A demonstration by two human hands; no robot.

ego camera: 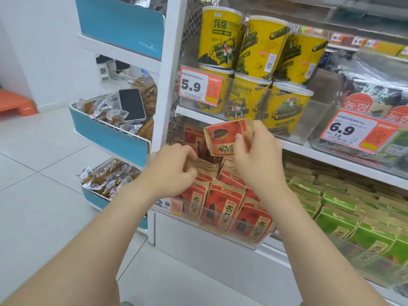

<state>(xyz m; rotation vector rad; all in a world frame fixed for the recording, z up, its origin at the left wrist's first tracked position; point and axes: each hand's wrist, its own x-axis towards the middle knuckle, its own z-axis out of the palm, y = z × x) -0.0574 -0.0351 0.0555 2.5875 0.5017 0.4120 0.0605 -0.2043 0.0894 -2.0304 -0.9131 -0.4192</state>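
My right hand [258, 157] grips a red and brown snack packet [225, 136], held upside down above the bottom shelf. Below it, several rows of the same red packets [223, 202] stand upright behind a clear plastic shelf front [260, 241]. My left hand [174, 171] reaches into the back of those rows, its curled fingers on the tops of the packets there. Whether it holds one of them cannot be told.
Green packets [344, 217] fill the shelf to the right. Yellow tubs [249, 69] stand stacked on the shelf above, with price tags 5.9 [199, 88] and 6.9 [351, 131]. At left, blue-fronted bins [110, 133] hold wrapped snacks and a phone [131, 104]. White tiled floor lies below.
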